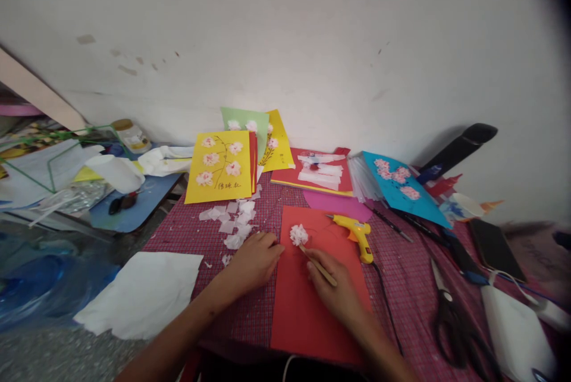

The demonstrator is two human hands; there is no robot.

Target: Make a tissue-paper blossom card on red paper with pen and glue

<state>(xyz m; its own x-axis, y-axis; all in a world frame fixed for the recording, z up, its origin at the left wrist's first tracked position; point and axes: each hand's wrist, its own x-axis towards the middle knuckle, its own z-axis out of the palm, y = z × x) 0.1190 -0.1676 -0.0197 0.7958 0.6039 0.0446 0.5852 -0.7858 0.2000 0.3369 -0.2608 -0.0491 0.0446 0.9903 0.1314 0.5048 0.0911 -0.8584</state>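
Observation:
A sheet of red paper (303,322) lies in front of me with a fluffy pale pink paper flower (298,234) near its top left. My right hand (334,287) is closed around a light wooden stick (323,271), whose tip touches the flower's lower edge. At the sheet's left edge rests my left hand (256,258), fingers curled together; what they hold, if anything, is hidden. Beyond this hand, small torn pieces of white tissue paper (232,224) are scattered on the checked cloth. A yellow glue gun (357,233) lies across the sheet's upper right edge.
Yellow flower cards (218,162) lean at the back, beside a stack of red paper (285,175). On the right are a blue card (404,185), black scissors (450,322), a phone (497,249) and a white box (517,334). White tissue (143,293) hangs at the left edge.

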